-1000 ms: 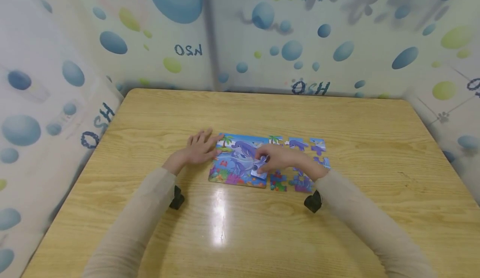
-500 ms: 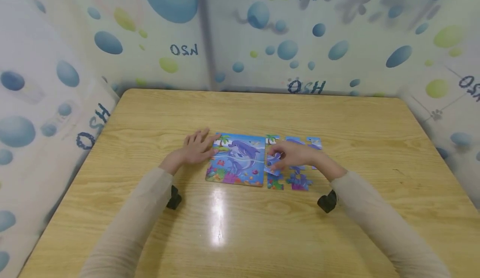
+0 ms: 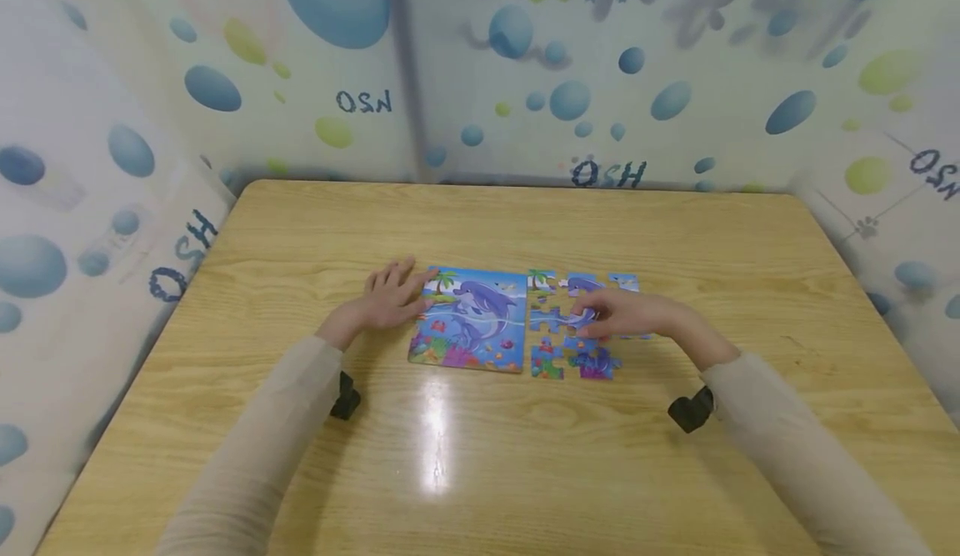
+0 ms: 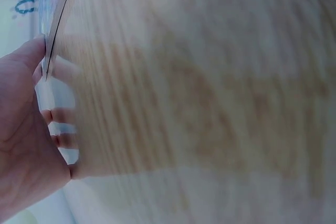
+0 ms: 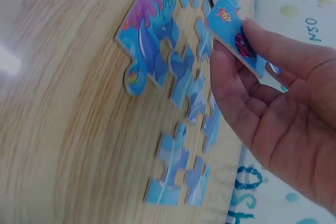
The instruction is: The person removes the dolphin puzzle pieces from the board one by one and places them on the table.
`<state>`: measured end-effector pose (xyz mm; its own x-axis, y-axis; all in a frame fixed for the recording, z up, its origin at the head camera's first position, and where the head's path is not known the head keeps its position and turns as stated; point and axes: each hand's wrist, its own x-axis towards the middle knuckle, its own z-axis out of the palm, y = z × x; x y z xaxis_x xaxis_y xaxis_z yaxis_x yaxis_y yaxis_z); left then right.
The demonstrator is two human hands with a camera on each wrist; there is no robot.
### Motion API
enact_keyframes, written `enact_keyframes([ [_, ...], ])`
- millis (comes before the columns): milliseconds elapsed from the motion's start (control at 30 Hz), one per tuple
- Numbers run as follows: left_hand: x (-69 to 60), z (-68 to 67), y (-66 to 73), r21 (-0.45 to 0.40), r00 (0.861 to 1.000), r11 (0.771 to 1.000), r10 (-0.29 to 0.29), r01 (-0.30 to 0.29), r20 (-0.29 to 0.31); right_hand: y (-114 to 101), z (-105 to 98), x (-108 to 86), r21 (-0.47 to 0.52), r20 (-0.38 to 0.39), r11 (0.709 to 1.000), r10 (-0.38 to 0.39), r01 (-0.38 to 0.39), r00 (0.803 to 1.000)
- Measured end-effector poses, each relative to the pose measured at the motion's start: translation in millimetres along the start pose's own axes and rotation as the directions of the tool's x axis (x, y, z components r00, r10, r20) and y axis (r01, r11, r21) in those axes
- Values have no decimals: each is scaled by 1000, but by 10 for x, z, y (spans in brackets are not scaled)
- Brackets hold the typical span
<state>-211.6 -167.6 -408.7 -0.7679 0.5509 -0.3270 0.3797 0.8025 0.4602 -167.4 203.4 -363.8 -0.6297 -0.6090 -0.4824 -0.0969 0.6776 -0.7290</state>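
Observation:
My left hand (image 3: 386, 302) lies with spread, straight fingers at the left edge of a dolphin picture board (image 3: 472, 323). Its thumb touches the board's edge in the left wrist view. My right hand (image 3: 630, 314) is over the loose jigsaw pieces to the right of the board. Between thumb and fingers it pinches a jigsaw piece (image 5: 231, 27) showing an orange and a dark pink fish, tilted above the table. Several other pieces, such as a coral and dolphin piece (image 5: 149, 45) and a pale blue piece (image 5: 170, 166), lie below; the right hand hides some in the head view.
A wooden table (image 3: 480, 456) carries everything. A patterned wall (image 3: 450, 64) with blue and green spots rises behind it and along both sides. A dark wrist camera (image 3: 692, 410) sits under the right sleeve, another camera (image 3: 345, 398) by the left.
My right hand has moved right with the jigsaw piece, from above the picture board to over the loose pieces. My left hand stays by the board. The head view has shifted slightly.

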Motion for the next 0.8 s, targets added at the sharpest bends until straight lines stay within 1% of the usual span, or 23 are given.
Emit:
enact_keyframes([
  [100, 0, 11, -9, -14, 1000, 1000, 12, -12, -10, 47, -23, -107, 20, -6, 1000, 25, -24, 1000],
  [267, 8, 31, -49, -19, 998, 999, 36, -37, -54, 121, -63, -262, 20, -30, 1000, 25, -24, 999],
  [400, 12, 39, -74, -23, 997, 999, 39, -40, -61, 198, -81, -342, 20, -30, 999, 29, -28, 999],
  [600, -15, 27, -44, -18, 998, 999, 29, -30, -58, 335, -142, -425, -6, 2, 999, 46, -46, 999],
  [700, -9, 28, -51, -16, 998, 999, 31, -32, -60, 409, -172, -425, -30, 32, 998, 63, -62, 997],
  [800, -6, 27, -45, -17, 997, 999, 34, -35, -65, 434, -185, -419, -46, 59, 996, 80, -78, 995],
])
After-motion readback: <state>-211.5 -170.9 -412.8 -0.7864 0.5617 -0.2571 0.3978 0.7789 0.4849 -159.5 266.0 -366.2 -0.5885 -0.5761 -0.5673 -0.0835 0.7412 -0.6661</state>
